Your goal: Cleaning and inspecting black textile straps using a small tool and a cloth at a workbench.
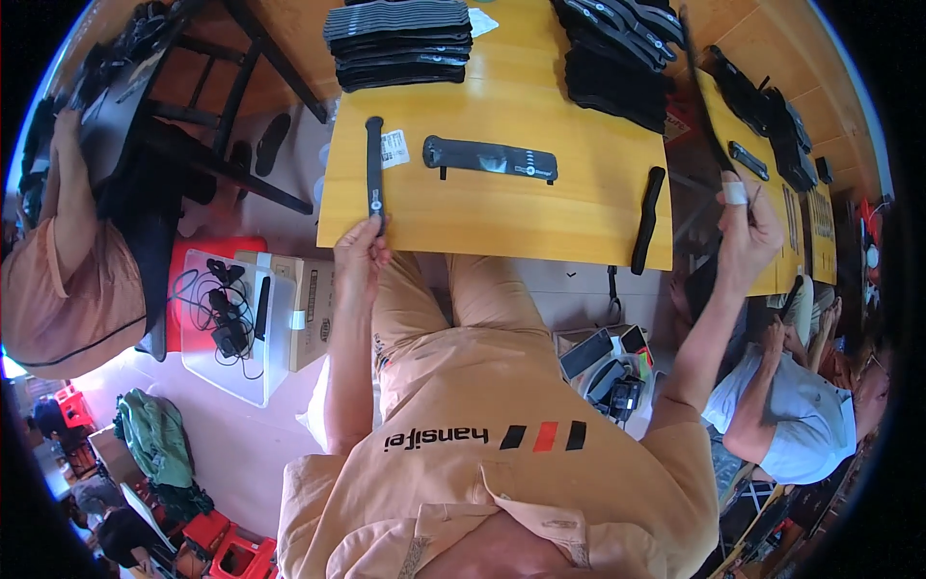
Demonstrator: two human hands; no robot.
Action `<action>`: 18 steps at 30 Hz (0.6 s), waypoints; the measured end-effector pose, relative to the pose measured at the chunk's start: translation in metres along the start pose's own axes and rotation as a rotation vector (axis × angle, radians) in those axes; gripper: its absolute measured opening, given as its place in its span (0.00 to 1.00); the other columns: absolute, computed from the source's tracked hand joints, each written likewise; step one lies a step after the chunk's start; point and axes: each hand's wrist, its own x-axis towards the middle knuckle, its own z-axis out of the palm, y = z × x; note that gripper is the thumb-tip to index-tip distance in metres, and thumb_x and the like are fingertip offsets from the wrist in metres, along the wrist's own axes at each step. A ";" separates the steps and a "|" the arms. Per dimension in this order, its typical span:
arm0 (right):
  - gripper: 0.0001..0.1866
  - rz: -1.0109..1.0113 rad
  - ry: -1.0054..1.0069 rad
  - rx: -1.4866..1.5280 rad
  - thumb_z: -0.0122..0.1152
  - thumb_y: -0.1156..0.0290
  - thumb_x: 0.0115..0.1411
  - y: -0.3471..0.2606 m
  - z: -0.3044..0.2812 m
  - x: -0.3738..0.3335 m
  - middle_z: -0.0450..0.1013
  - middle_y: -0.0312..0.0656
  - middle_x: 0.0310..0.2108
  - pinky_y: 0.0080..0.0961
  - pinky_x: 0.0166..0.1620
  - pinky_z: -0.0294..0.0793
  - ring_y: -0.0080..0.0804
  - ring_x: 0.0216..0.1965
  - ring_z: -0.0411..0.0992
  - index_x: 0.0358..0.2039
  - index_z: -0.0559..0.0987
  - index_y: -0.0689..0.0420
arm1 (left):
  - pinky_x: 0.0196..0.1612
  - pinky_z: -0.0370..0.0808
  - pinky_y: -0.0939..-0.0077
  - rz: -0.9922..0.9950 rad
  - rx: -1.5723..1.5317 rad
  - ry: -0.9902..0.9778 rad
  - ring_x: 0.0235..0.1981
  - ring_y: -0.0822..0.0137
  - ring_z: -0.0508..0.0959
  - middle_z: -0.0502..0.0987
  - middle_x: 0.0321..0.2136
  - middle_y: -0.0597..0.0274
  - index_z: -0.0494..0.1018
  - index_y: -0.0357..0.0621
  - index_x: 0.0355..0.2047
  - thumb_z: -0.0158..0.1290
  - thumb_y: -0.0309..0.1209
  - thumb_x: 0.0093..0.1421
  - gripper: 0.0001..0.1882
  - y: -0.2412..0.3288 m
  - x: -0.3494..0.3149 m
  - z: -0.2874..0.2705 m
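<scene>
Your left hand [359, 253] pinched the near end of a narrow black strap [374, 174] on the wooden table [540, 207]; your right hand [748, 227] gripped a long black strip [704, 92]

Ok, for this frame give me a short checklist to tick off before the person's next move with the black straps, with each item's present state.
1. Left hand has a grip on the narrow black strap at its near end: ok.
2. That strap lies flat on the yellow table, clear of the wider black strap: ok.
3. Right hand holds a long thin black strip raised beyond the table's right edge: ok.
4. Right forefinger is wrapped in white tape: ok; what lies under it: cannot tell.
5. Black strap overhangs the near table edge: not ok.
6. Stacks of straps stay neat: ok.
</scene>
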 end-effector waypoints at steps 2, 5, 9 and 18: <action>0.10 -0.014 0.042 0.038 0.58 0.77 0.53 -0.002 0.013 -0.004 0.70 0.32 0.19 0.08 0.19 0.53 0.10 0.16 0.59 0.37 0.79 0.60 | 0.14 0.60 0.87 0.078 0.104 0.114 0.11 0.80 0.63 0.67 0.14 0.71 0.67 0.39 0.34 0.53 0.31 0.56 0.10 -0.014 -0.001 0.013; 0.11 0.082 0.039 0.130 0.57 0.79 0.52 0.001 0.024 -0.013 0.68 0.32 0.19 0.08 0.19 0.53 0.11 0.16 0.58 0.38 0.79 0.59 | 0.13 0.62 0.85 0.215 0.268 0.266 0.09 0.79 0.63 0.68 0.14 0.69 0.66 0.38 0.35 0.56 0.28 0.52 0.13 -0.020 -0.010 0.023; 0.11 0.182 -0.050 0.355 0.55 0.81 0.52 0.003 0.040 -0.026 0.66 0.31 0.21 0.08 0.18 0.52 0.11 0.16 0.58 0.37 0.79 0.60 | 0.15 0.65 0.86 0.408 0.565 0.247 0.11 0.78 0.67 0.69 0.13 0.68 0.67 0.37 0.35 0.57 0.28 0.52 0.14 -0.025 -0.022 0.013; 0.16 -0.120 -0.607 0.319 0.56 0.86 0.41 -0.026 0.087 -0.101 0.71 0.43 0.26 0.22 0.27 0.69 0.32 0.27 0.71 0.34 0.79 0.60 | 0.26 0.68 0.86 -0.024 0.052 -0.677 0.25 0.77 0.70 0.71 0.28 0.63 0.64 0.38 0.49 0.47 0.32 0.58 0.19 -0.030 -0.062 0.095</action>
